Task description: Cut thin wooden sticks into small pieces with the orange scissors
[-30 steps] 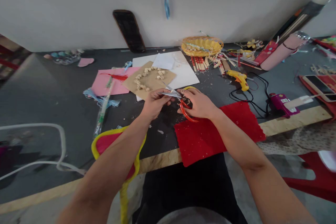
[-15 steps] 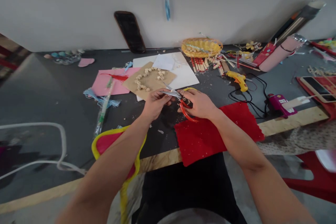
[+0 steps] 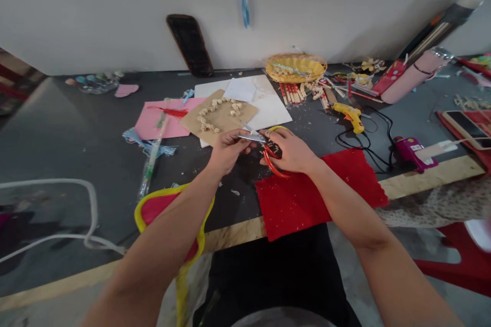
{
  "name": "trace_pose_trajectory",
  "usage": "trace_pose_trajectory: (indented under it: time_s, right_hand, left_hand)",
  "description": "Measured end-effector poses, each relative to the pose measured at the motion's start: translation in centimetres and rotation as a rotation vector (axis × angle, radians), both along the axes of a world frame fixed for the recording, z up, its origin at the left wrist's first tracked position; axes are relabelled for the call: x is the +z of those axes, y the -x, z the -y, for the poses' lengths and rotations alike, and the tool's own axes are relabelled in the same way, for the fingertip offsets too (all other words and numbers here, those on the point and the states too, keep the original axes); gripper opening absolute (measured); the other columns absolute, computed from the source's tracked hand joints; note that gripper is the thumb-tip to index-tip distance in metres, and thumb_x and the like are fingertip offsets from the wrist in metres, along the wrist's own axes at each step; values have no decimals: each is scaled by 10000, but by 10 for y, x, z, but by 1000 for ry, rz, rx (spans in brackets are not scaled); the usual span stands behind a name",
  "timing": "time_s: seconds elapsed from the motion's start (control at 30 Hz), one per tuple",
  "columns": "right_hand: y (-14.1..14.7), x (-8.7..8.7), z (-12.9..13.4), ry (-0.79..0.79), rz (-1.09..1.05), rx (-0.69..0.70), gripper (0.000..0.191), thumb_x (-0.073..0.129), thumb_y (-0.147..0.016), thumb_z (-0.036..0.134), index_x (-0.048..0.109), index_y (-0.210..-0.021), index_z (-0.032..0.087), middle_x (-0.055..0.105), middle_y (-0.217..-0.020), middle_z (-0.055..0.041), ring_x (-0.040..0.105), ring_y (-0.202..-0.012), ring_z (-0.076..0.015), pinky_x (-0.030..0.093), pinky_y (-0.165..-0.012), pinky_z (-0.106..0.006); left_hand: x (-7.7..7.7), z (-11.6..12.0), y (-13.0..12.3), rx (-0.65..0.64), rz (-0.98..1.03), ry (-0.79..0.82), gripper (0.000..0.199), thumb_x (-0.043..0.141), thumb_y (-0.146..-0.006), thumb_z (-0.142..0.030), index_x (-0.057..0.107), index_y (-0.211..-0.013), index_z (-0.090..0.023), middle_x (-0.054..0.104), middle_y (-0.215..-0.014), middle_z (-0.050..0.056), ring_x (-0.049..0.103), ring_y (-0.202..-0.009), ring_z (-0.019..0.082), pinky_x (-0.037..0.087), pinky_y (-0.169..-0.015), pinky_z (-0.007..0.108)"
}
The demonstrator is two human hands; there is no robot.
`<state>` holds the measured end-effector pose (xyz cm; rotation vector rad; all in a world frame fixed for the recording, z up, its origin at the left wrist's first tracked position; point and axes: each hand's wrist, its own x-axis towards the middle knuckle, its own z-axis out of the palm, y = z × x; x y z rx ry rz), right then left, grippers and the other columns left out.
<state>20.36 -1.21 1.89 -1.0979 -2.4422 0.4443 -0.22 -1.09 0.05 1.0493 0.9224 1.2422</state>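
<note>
Red-handled scissors (image 3: pixel 273 162) are in my right hand (image 3: pixel 290 150), whose fingers are closed around them, with the blades pointing left. My left hand (image 3: pixel 227 150) is pinched at the blades; what it holds between the fingertips is too small to make out. Just beyond the hands, a curved row of small beige pieces (image 3: pixel 209 112) lies on a brown paper (image 3: pixel 230 125), which overlaps a white sheet (image 3: pixel 274 110) and a pink sheet (image 3: pixel 143 122). A red cloth (image 3: pixel 293 204) lies partly under my right forearm.
A yellow basket (image 3: pixel 295 69) stands at the back, red-patterned sticks (image 3: pixel 292 93) before it. To the right are a yellow glue gun (image 3: pixel 350 115), a purple power strip (image 3: pixel 414 153) and a pink flask (image 3: pixel 416 76). A phone (image 3: pixel 190 46) leans on the wall. A yellow-edged pink piece (image 3: pixel 159 204) lies front left.
The view has shifted very slightly. Both hands keep nearly the same place and grip, and the scissor blades have barely moved.
</note>
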Motion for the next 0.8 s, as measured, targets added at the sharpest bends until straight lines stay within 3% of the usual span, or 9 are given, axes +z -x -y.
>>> trace_pose_trajectory:
  time_s: [0.5, 0.8]
  right_hand:
    - [2, 0, 1, 19, 48, -31, 686, 592, -832, 582, 465, -1375, 184, 570, -1251, -145, 549, -1171, -294, 492, -963, -438]
    - [0, 1, 2, 47, 26, -36, 731, 632, -795, 592, 441, -1392, 216, 548, -1266, -132, 528, -1198, -292, 484, -977, -440]
  left_hand:
    - [6, 2, -3, 3, 10, 8, 291, 846, -601, -348, 701, -729, -131, 670, -616, 27, 554, -504, 83, 421, -481, 191]
    - [1, -1, -1, 0, -19, 0, 277, 841, -610, -343, 699, -733, -139, 678, -611, 27, 558, -505, 86, 420, -485, 190]
